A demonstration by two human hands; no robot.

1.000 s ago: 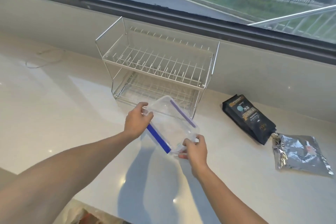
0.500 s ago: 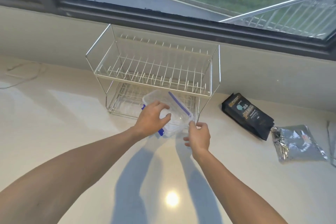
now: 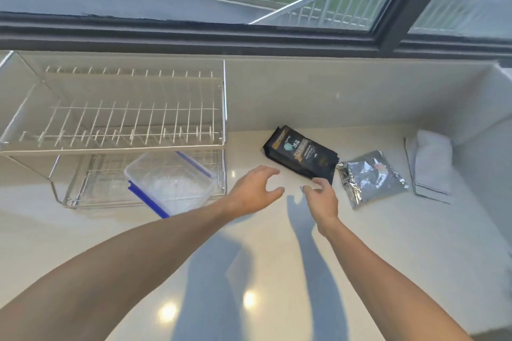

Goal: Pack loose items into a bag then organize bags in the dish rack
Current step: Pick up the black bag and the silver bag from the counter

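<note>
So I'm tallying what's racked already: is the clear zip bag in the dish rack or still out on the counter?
In. The clear zip bag lies on the dish rack's lower tier, blue-zipper end overhanging the front; neither hand touches it.

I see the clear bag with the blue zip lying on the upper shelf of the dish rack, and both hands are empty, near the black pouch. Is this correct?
Not quite. In the head view the clear bag lies on the lower shelf of the dish rack, sticking out over its front edge; the upper shelf holds nothing. The rest is right: the left hand and right hand are empty, near the black pouch.
</note>
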